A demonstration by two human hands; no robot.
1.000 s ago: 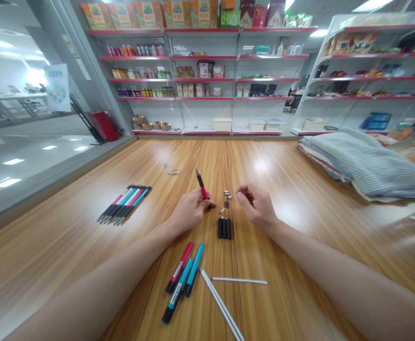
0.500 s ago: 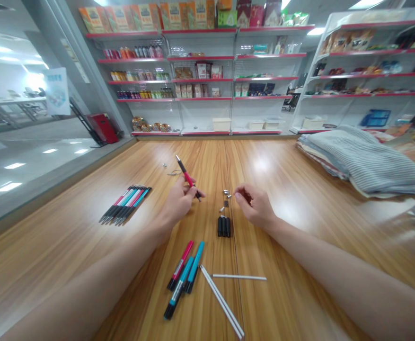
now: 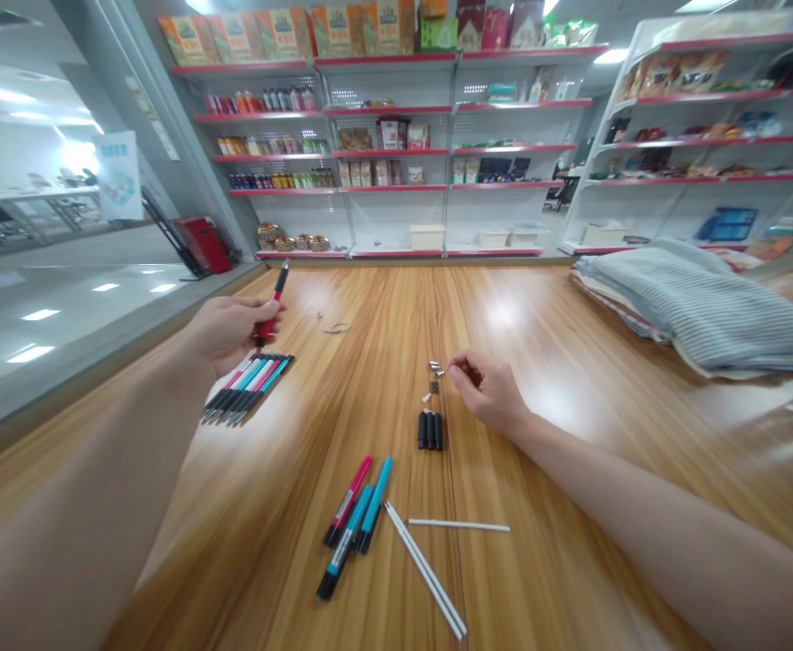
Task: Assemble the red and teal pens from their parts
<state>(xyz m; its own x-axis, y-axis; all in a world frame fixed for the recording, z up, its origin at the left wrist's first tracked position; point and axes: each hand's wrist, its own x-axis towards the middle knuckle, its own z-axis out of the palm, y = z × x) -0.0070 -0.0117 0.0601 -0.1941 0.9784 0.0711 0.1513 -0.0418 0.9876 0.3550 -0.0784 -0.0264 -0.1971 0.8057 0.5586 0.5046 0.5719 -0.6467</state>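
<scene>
My left hand point(image 3: 226, 333) is closed round a red and black pen point(image 3: 273, 301), held upright just above a row of several finished pens point(image 3: 250, 387) at the left of the wooden table point(image 3: 572, 362). My right hand point(image 3: 487, 391) rests on the table with its fingers curled in a loose pinch beside several small metal parts point(image 3: 435, 369); whether it holds anything is hidden. Three black pen caps point(image 3: 429, 429) lie below those parts. Nearer me lie three pen barrels, red and blue point(image 3: 354, 515), and white refill tubes point(image 3: 429, 565).
A pile of folded striped cloth point(image 3: 694, 303) lies at the right of the table. A small spring and ring point(image 3: 334, 326) lie further back. Store shelves with red edges point(image 3: 396, 145) stand behind the table, and a grey floor runs along the left.
My left hand has carried the red pen from the table's middle leftwards to above the row of finished pens. The right hand has hardly moved.
</scene>
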